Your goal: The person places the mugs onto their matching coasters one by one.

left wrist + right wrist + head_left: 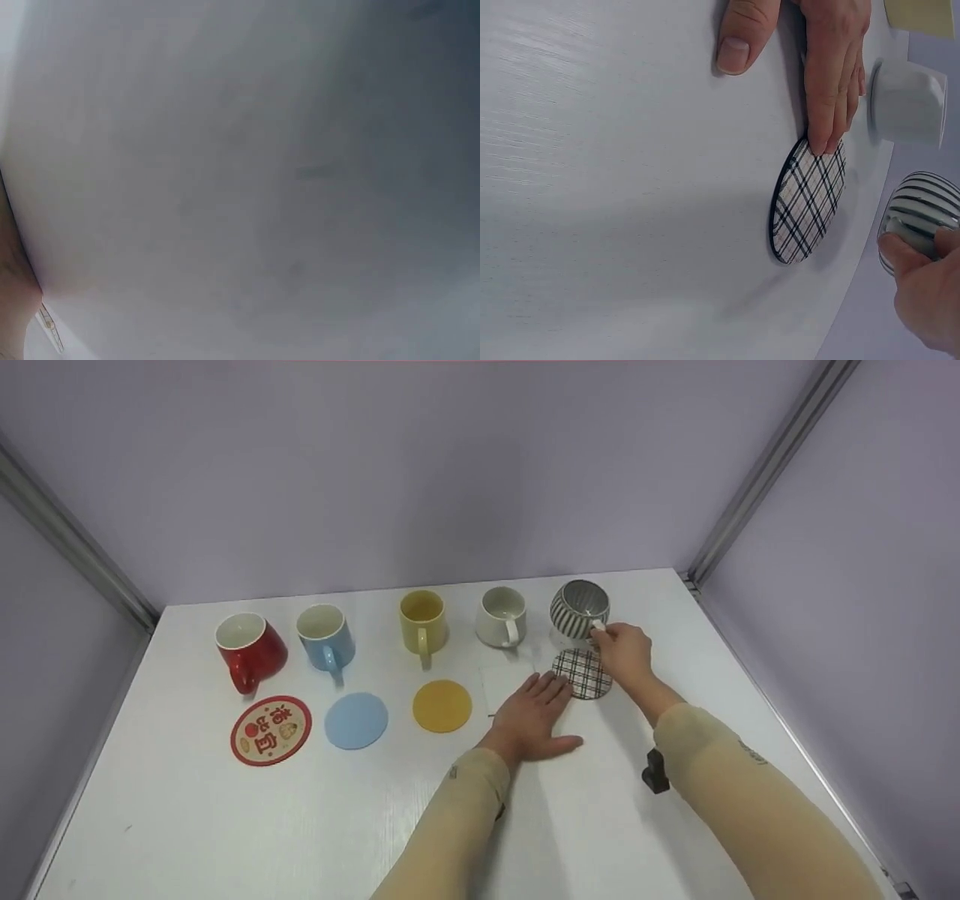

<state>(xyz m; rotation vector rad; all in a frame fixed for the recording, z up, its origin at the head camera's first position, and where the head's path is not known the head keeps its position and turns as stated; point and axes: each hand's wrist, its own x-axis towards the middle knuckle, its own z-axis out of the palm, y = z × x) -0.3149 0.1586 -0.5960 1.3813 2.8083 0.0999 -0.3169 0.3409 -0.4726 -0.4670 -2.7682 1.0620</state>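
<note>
My right hand [626, 652] pinches the handle of a striped mug [576, 611], dark stripes on white, at the back right. Whether its base touches the table, I cannot tell. Just in front lies a round plaid coaster [582, 673], black lines on white. My left hand [531, 720] lies flat with fingers spread, its fingertips touching the coaster's left edge; the right wrist view also shows the striped mug [922, 214] and plaid coaster [808, 206]. Blurred tabletop [225, 187] fills most of the left wrist view.
Along the back stand a red mug [259, 652], a blue mug [328, 639], a yellow mug [422, 626] and a white mug [500, 619]. Before them lie a red-rimmed coaster [271, 730], a blue coaster [356, 721], a yellow coaster [442, 706] and a faint white square [501, 686].
</note>
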